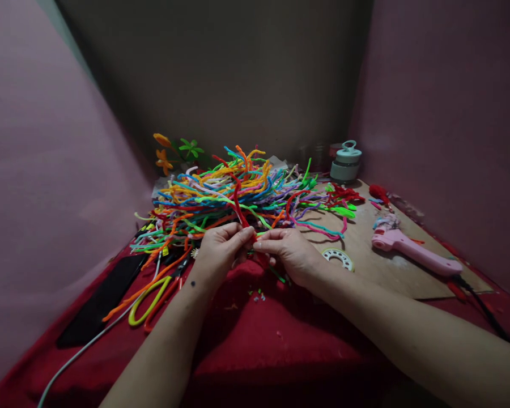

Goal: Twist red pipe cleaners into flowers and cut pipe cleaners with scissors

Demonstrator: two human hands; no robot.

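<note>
Both hands meet at the middle of the view, in front of a big heap of coloured pipe cleaners (221,192). Between thumb and fingers, my left hand (223,246) pinches a red pipe cleaner (240,211), whose free end points up over the heap. My right hand (291,252) is closed in a pinch on the lower part of the same red piece, fingertips nearly touching those of the left. The exact shape of the piece between the fingertips is hidden. Small coloured clippings (258,296) lie on the red cloth just below the hands.
Yellow-and-orange-handled scissors (151,306), a black flat object (102,297) and a white cable (89,334) lie at left. On the board (365,272) at right are a pink corded tool (416,252) and a white ring-shaped roll (338,258). A lidded jar (346,163) stands behind.
</note>
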